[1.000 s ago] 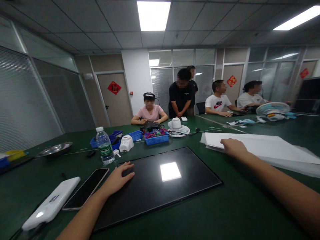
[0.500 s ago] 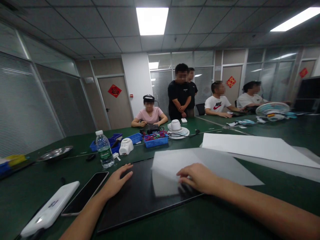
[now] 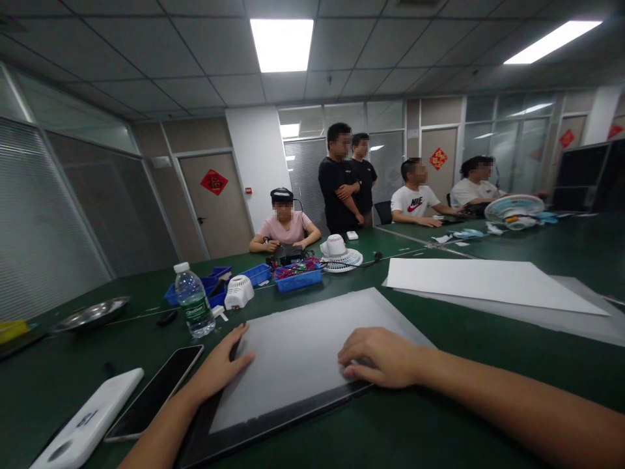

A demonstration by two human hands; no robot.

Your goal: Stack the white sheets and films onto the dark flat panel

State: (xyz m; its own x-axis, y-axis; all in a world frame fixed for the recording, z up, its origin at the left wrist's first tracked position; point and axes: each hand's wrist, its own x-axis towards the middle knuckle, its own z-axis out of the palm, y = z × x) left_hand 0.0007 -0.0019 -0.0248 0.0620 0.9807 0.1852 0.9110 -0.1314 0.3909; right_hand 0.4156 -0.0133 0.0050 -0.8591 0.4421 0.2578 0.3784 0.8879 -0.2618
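Note:
A translucent white sheet lies over a thin black panel, whose dark border shows along the near and left sides. My left hand is open at the panel's left edge, thumb spread from the fingers, with the thumb reaching over the sheet. Resting on the right part of the sheet is my right hand, palm down with bent fingers and the thumb a little apart. It grips nothing that I can see. The sheet's far right corner extends beyond my right wrist.
Left of the panel are a phone, a white handheld device and a water bottle. Blue bins and white fan parts stand farther back. More white sheets lie right. Several people sit or stand beyond the table.
The translucent sheet has shifted left and now covers most of the black panel. My right hand has stayed on the sheet, and my left hand remains at the panel's left edge. The view has shifted slightly.

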